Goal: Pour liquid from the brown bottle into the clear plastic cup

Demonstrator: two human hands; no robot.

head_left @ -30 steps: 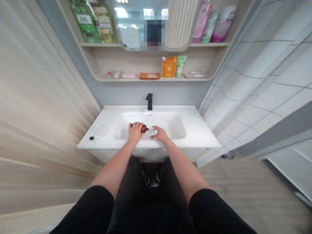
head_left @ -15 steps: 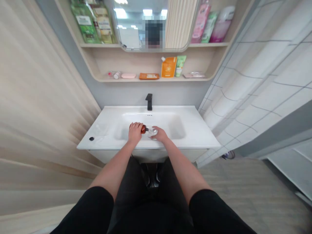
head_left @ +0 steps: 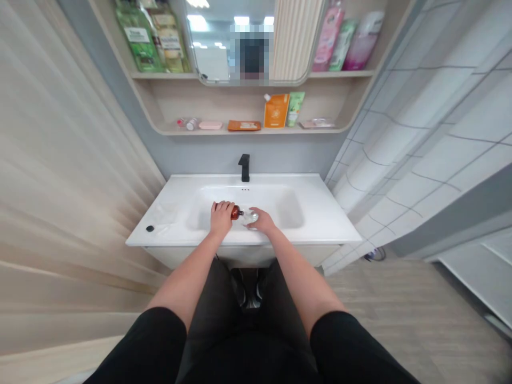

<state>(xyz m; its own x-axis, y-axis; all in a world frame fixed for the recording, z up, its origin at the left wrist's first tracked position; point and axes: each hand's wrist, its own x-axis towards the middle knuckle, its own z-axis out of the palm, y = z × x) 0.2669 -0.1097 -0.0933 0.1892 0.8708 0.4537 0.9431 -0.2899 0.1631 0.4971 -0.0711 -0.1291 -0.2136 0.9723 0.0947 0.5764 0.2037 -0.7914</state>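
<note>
Over the white sink basin (head_left: 280, 205), my left hand (head_left: 221, 217) is wrapped round a reddish-brown bottle (head_left: 235, 213). The bottle is tipped on its side, with its narrow dark neck pointing right. My right hand (head_left: 261, 220) grips a small clear container (head_left: 250, 217), whose open end faces the bottle's neck. Neck and container are very close together; whether they touch I cannot tell. Most of the bottle's body is hidden under my left fingers, and any liquid is too small to make out.
A black faucet (head_left: 245, 167) rises behind the basin. On the counter's left lie a small black cap (head_left: 150, 228) and a clear plastic piece (head_left: 165, 213). Above, a shelf holds an orange pouch (head_left: 276, 111), a green tube (head_left: 295, 109) and an orange packet (head_left: 244, 126). A curtain (head_left: 80, 160) hangs at left.
Almost nothing differs. Both hands keep the bottle and the clear container in the same place, with only a slight shift of the whole view.
</note>
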